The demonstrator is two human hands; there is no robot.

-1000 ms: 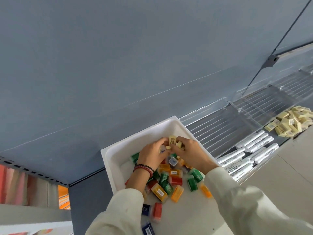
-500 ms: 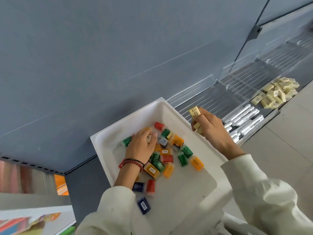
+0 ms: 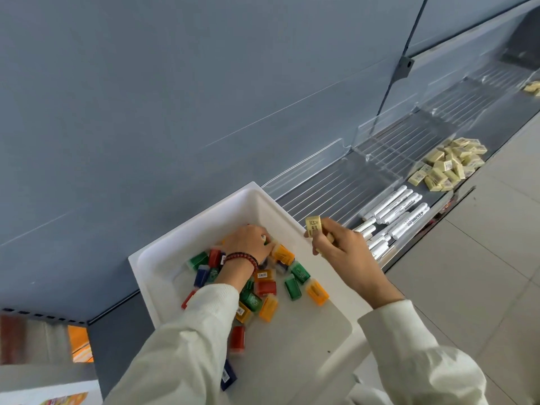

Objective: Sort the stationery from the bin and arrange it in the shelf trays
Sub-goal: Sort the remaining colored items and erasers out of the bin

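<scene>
Grey-blue back panel [image 3: 175, 97] fills most of my feed from the head camera, with pale floor tiles [image 3: 482, 273] at the right. Between them a long shelf [image 3: 321, 188] runs up toward the right, its wire floor split into clear plastic trays [image 3: 380, 168]. A white bin [image 3: 204, 220] sits at the near end of that shelf, one corner pointing at the panel. Two cream sleeves [image 3: 187, 346] reach in from the bottom edge.

The left hand [image 3: 248, 242] is down inside the bin, fingers curled onto a heap of small coloured boxes [image 3: 292, 283] in green, orange, red and blue. Its fingertips touch an orange one, but I cannot tell whether they grasp it. The right hand [image 3: 342, 252] is raised over the bin's right rim, close to the shelf, its fingers clenched round a pale yellow eraser [image 3: 313, 226] that sticks up between thumb and forefinger.

In the tray just beyond that hand, white markers [image 3: 400, 206] lie side by side. One tray further along is a loose eraser pile [image 3: 447, 168], the same pale yellow as the held one. A dark red bead bracelet [image 3: 242, 257] circles the left wrist
</scene>
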